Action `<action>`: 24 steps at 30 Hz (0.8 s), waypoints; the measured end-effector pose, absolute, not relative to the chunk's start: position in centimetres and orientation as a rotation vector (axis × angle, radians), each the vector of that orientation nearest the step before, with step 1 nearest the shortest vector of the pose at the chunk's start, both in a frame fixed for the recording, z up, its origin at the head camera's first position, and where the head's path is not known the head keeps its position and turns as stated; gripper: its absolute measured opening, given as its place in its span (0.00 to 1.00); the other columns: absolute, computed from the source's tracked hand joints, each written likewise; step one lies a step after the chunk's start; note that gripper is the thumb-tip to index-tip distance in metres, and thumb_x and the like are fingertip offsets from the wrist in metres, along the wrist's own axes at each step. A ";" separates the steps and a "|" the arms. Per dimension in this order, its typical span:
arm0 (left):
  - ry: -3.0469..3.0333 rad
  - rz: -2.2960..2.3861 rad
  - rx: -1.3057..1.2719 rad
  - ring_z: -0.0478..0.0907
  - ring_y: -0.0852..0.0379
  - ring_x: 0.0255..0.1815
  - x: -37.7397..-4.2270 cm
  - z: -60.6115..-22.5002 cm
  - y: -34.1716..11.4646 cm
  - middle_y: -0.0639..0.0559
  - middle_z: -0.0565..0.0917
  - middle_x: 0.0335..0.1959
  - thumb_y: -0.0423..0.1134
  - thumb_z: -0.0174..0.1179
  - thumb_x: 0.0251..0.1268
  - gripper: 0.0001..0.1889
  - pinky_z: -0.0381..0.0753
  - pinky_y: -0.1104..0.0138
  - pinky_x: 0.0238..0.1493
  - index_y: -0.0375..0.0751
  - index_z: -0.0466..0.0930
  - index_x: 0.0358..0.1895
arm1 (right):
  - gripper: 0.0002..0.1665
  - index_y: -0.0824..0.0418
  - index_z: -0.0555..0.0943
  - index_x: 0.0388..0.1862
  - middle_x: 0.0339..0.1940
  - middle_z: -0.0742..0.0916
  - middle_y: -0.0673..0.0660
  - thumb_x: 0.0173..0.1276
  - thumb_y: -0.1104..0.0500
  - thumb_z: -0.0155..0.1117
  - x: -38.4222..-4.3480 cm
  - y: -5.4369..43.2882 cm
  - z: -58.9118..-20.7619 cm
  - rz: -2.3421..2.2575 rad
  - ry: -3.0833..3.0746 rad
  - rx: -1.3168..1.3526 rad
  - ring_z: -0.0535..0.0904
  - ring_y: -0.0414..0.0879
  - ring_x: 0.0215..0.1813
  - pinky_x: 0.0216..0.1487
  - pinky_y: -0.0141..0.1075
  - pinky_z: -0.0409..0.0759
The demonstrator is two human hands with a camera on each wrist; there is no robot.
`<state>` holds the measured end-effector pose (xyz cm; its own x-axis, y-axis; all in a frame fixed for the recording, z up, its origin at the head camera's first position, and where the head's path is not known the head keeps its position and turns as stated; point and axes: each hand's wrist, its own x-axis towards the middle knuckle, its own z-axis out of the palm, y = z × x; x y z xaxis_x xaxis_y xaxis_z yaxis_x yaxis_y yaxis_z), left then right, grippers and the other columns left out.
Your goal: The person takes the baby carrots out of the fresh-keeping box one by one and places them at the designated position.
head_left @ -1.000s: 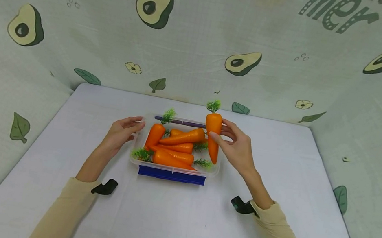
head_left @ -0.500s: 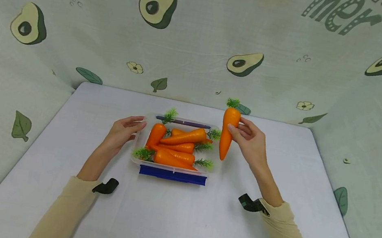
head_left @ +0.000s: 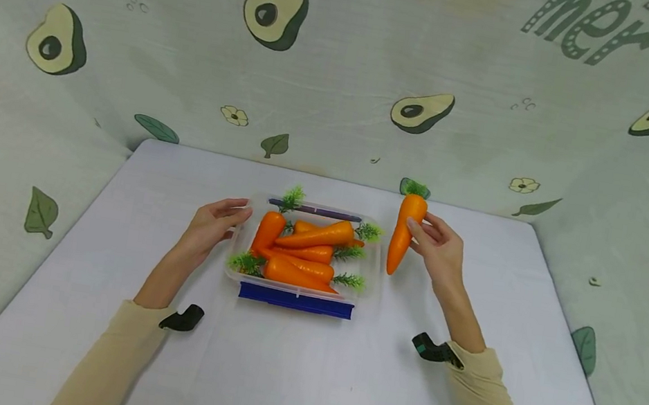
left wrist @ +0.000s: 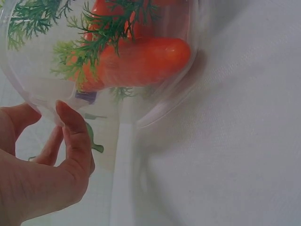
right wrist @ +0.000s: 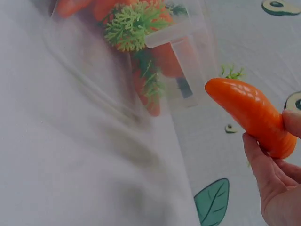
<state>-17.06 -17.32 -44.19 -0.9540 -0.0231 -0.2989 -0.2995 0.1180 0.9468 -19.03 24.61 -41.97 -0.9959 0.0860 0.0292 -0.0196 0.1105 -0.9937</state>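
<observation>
A clear plastic box point(head_left: 297, 290) with blue side latches stands on the table, holding several orange toy carrots point(head_left: 301, 274) with green frilly tops. My left hand point(head_left: 209, 227) pinches the box's left rim between thumb and fingers, which the left wrist view shows close up point(left wrist: 51, 165). To the right of the box, my right hand point(head_left: 441, 251) grips one orange carrot point(head_left: 406, 232) by its thick upper part. That carrot hangs above the table, tip down and green top up. In the right wrist view the held carrot point(right wrist: 254, 113) is apart from the box.
A white table point(head_left: 298, 380) spreads around the box. Behind it and at both sides rises a cloth wall point(head_left: 346, 59) printed with avocados, leaves and flowers. Black camera mounts point(head_left: 183, 318) sit at both wrists.
My right hand has carried the carrot from over the box's right side to the right, clear of the rim. The carrot tilts slightly more. My left hand stays at the box's left rim.
</observation>
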 end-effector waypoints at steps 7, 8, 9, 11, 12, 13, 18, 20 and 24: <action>2.196 1.920 -0.325 0.73 0.50 0.62 -17.0 -44.3 -17.3 0.43 0.77 0.68 0.53 0.64 0.73 0.32 0.75 0.69 0.51 0.44 0.72 0.74 | 0.38 0.70 0.72 0.72 0.45 0.85 0.50 0.72 0.51 0.70 -19.4 25.5 -43.4 2.033 -2.297 -0.164 0.85 0.38 0.45 0.49 0.35 0.83; 2.200 1.916 -0.326 0.73 0.51 0.61 -17.0 -44.3 -17.3 0.43 0.77 0.68 0.53 0.64 0.73 0.32 0.75 0.69 0.51 0.44 0.72 0.74 | 0.38 0.70 0.72 0.73 0.45 0.85 0.50 0.72 0.51 0.70 -19.5 25.6 -43.6 2.036 -2.298 -0.180 0.85 0.38 0.45 0.50 0.36 0.83; 2.202 1.914 -0.327 0.73 0.51 0.60 -17.1 -44.3 -17.3 0.43 0.77 0.67 0.53 0.64 0.72 0.32 0.75 0.69 0.51 0.44 0.72 0.74 | 0.38 0.70 0.72 0.73 0.46 0.85 0.50 0.72 0.51 0.70 -19.5 25.7 -43.7 2.037 -2.300 -0.197 0.85 0.38 0.45 0.51 0.38 0.83; 2.204 1.914 -0.331 0.73 0.52 0.59 -17.1 -44.3 -17.3 0.43 0.78 0.67 0.53 0.64 0.73 0.32 0.75 0.69 0.51 0.44 0.72 0.74 | 0.38 0.69 0.71 0.73 0.46 0.85 0.50 0.72 0.51 0.70 -19.6 25.9 -44.0 2.037 -2.312 -0.234 0.85 0.37 0.44 0.53 0.39 0.82; 2.204 1.914 -0.332 0.73 0.52 0.59 -17.1 -44.3 -17.3 0.43 0.77 0.67 0.53 0.64 0.73 0.32 0.75 0.69 0.51 0.44 0.72 0.74 | 0.38 0.69 0.71 0.74 0.45 0.84 0.50 0.72 0.51 0.70 -19.7 26.0 -44.2 2.044 -2.312 -0.252 0.85 0.37 0.44 0.53 0.39 0.82; 2.203 1.914 -0.333 0.73 0.52 0.59 -17.1 -44.4 -17.3 0.43 0.77 0.67 0.53 0.64 0.73 0.32 0.75 0.69 0.51 0.44 0.72 0.74 | 0.38 0.69 0.71 0.74 0.45 0.84 0.50 0.72 0.51 0.70 -19.8 26.1 -44.4 2.051 -2.313 -0.272 0.85 0.36 0.44 0.53 0.39 0.82; 2.196 1.918 -0.333 0.73 0.49 0.62 -17.1 -44.3 -17.3 0.42 0.77 0.68 0.53 0.64 0.73 0.32 0.75 0.69 0.52 0.43 0.72 0.74 | 0.37 0.70 0.69 0.75 0.43 0.84 0.48 0.73 0.54 0.69 -20.3 26.6 -45.6 2.072 -2.311 -0.359 0.84 0.33 0.40 0.51 0.35 0.83; 2.192 1.919 -0.332 0.72 0.49 0.63 -17.1 -44.3 -17.2 0.42 0.76 0.68 0.53 0.64 0.73 0.32 0.74 0.68 0.52 0.43 0.71 0.74 | 0.37 0.70 0.69 0.75 0.41 0.84 0.47 0.73 0.55 0.68 -20.5 26.8 -46.1 2.073 -2.315 -0.382 0.85 0.33 0.39 0.50 0.34 0.84; 2.183 1.923 -0.335 0.71 0.47 0.64 -17.1 -44.3 -17.2 0.42 0.75 0.69 0.53 0.64 0.73 0.32 0.73 0.66 0.55 0.43 0.71 0.75 | 0.38 0.70 0.69 0.74 0.40 0.84 0.47 0.73 0.54 0.70 -20.6 27.0 -46.8 2.054 -2.336 -0.410 0.85 0.33 0.36 0.47 0.32 0.84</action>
